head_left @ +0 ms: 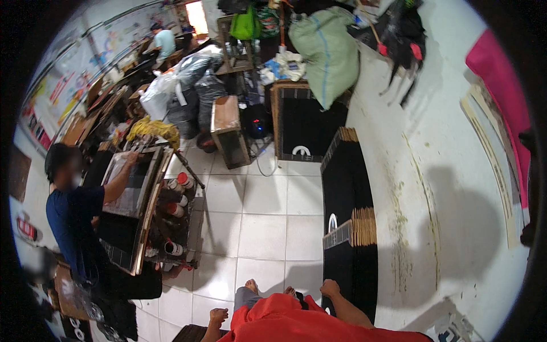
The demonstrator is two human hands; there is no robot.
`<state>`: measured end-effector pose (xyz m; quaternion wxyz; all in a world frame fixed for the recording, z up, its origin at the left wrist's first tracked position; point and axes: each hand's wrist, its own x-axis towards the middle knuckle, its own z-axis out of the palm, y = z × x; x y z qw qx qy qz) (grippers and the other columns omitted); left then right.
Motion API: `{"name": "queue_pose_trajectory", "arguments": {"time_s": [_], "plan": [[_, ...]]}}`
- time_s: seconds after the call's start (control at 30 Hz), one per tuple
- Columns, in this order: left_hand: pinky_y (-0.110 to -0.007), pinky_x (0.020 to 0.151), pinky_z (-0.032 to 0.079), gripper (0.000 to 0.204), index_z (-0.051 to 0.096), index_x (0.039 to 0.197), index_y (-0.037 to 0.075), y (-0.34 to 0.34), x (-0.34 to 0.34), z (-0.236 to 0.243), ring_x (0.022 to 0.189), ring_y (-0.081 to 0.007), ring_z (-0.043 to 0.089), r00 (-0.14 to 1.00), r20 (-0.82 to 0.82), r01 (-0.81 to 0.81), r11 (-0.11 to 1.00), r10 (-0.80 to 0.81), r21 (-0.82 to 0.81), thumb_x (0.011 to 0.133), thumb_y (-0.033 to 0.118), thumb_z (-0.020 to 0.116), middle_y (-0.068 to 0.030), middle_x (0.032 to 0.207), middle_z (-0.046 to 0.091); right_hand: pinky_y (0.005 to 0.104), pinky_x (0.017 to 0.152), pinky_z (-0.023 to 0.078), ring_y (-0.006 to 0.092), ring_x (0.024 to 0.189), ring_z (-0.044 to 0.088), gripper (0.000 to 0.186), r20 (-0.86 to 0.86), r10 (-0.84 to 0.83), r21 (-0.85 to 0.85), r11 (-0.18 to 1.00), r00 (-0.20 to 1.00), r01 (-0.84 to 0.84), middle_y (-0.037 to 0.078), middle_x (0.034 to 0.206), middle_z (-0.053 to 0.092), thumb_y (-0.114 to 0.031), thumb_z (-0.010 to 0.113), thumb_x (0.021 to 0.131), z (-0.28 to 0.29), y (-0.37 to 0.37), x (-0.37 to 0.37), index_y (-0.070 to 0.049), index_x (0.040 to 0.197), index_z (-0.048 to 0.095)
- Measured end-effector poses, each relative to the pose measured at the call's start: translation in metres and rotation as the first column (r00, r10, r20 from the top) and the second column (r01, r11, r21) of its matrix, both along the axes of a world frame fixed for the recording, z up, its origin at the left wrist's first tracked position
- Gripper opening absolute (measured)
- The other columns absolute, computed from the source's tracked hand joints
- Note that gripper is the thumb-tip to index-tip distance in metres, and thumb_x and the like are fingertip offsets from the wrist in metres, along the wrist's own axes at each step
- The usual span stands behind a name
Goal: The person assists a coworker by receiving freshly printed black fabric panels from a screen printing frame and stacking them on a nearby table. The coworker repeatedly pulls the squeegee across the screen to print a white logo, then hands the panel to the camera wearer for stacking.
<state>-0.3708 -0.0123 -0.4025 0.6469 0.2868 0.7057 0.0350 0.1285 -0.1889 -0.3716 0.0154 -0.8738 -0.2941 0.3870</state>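
1. Both hands are showing low, one at either side of the red top: the left hand is hanging near a dark brown board, and the right hand is reaching to the inner edge of the black boards; fingers are looking curled on each, but whether either is gripping anything cannot be told, nor whether the right is touching
2. A white wall is rising along the right side, carrying yellowish stains and a broad shadow
3. White floor tiles are stretching ahead of the person's bare feet
4. Those black boards are lying in a long row between tiles and wall, with a brown-edged stack sitting on top partway along
5. At left, a co-worker in a dark blue shirt is bending over a worktable, keeping one hand on a framed screen
6. A pale green sack with a blue stripe is slumping at the far end
7. A wooden box is standing on the tiles
8. Yellow cloth is lying crumpled beyond the screen
9. Red-and-white pots are crowding beside the worktable
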Motion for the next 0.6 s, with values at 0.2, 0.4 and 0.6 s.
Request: {"name": "queue_pose_trajectory", "arguments": {"time_s": [0.2,0.4,0.6], "plan": [[-0.027,0.048,0.044,0.022,0.066,0.1,0.007,-0.015,-0.024,-0.041,0.06,-0.0155,0.061,0.998,-0.026,-0.055,0.995,0.053,-0.08,0.085,0.012,0.051,-0.0067,0.076,0.066,0.0411,0.082,0.049,0.0365,0.091,0.061,0.03,0.062,0.083,0.123,0.988,0.995,-0.09,0.021,0.092,0.063,-0.024,0.055,0.071,-0.037,0.028,0.014,0.0,0.085,0.067],[-0.028,0.05,0.044,0.026,0.064,0.107,0.009,0.024,-0.034,-0.05,0.063,-0.0162,0.061,0.998,0.031,-0.054,0.982,0.061,-0.18,0.086,0.014,0.05,-0.0086,0.079,0.066,0.0393,0.077,0.049,0.0328,0.083,0.063,0.026,-0.031,-0.006,0.225,0.974,1.0,0.013,0.018,0.086,0.065,-0.027,0.059,0.068,-0.051,0.072,-0.01,-0.006,0.079,0.069],[-0.027,0.047,0.042,0.014,0.066,0.086,0.008,0.125,-0.049,-0.049,0.058,-0.0146,0.059,0.999,-0.041,0.029,0.999,-0.03,-0.036,0.083,0.018,0.058,-0.0055,0.073,0.064,0.0363,0.068,0.051,0.0266,0.071,0.064,0.023,-0.114,-0.096,0.099,0.989,0.989,0.108,0.015,0.077,0.066,-0.025,0.063,0.066,-0.04,0.129,-0.067,-0.004,0.075,0.068]]}}
